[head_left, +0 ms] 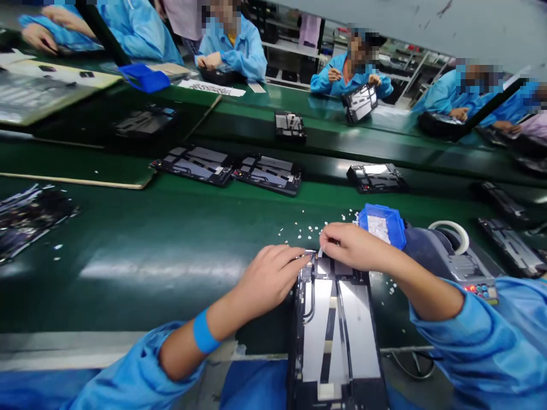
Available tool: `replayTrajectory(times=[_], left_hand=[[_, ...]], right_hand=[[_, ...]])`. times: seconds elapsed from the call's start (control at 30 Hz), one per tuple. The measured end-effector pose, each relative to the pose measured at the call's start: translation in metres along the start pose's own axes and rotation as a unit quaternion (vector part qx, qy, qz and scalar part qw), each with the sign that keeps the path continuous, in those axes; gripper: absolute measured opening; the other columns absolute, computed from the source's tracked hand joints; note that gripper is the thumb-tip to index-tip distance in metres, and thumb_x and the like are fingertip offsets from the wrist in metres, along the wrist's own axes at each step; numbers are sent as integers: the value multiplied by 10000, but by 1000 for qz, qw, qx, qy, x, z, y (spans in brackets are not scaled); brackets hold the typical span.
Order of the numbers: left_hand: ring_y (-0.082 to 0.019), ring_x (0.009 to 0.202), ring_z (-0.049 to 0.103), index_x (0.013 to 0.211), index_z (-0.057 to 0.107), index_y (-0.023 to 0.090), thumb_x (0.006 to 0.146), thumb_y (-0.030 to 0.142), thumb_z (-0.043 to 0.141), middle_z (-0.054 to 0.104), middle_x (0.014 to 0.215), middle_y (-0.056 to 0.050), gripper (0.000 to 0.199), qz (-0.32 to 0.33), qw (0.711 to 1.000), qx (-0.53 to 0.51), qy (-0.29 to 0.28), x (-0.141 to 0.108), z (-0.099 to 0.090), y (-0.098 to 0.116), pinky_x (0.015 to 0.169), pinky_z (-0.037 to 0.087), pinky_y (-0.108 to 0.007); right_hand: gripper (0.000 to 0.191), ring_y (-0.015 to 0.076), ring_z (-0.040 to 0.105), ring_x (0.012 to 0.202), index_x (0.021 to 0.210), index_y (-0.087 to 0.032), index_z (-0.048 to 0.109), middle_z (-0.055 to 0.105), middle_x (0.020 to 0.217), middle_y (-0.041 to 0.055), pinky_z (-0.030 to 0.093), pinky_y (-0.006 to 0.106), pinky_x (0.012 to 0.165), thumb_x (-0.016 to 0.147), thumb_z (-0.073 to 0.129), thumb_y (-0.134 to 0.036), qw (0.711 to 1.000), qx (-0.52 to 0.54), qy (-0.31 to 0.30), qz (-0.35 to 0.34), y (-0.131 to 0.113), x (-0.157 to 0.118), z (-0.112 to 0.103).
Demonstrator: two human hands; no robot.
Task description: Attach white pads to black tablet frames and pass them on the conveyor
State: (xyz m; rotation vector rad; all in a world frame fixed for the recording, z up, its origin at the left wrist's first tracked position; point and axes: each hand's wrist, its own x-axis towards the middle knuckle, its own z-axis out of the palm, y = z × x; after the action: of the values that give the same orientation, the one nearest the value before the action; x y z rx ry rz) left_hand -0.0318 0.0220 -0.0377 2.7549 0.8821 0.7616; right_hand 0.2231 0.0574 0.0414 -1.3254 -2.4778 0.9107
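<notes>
An opened tablet (359,330) with flat silver battery cells and black cables showing lies lengthwise before me, its near end jutting over the bench edge. My left hand (273,276) grips the tablet's far left corner, fingertips bent onto the rim. At the same far edge, my right hand (350,245) is closed in a pinch on a small pale strip (320,252), apparently tape. Just beyond the right hand stands a blue plastic bin (400,228) holding many small white pieces (378,226). Similar white bits (310,229) are scattered on the green bench.
A grey tape dispenser (464,265) with a white roll sits at right. More opened tablets (269,173) lie across the bench and central belt. Dark parts (29,219) are piled at left. Across the line, several people in blue smocks (245,48) work.
</notes>
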Motion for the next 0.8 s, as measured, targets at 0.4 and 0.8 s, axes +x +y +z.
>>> replayTrajectory(times=[0.4, 0.8], left_hand=[[-272, 1166, 592, 1313, 666, 173, 1055, 165, 428, 666, 1398, -126, 351, 54, 990, 36, -128, 19, -13, -1, 961, 437, -421], [-293, 1214, 585, 1439, 607, 169, 1024, 137, 418, 660, 1433, -132, 457, 57, 989, 48, -129, 11, -12, -1, 988, 425, -442]], right_hand=[[161, 149, 576, 742, 849, -173, 681, 710, 837, 33, 357, 247, 674, 946, 554, -183, 993, -55, -64, 85, 0, 19, -1], [161, 152, 577, 710, 818, -186, 707, 725, 837, 31, 374, 262, 622, 906, 578, -224, 985, -42, -157, 56, 10, 35, 3]])
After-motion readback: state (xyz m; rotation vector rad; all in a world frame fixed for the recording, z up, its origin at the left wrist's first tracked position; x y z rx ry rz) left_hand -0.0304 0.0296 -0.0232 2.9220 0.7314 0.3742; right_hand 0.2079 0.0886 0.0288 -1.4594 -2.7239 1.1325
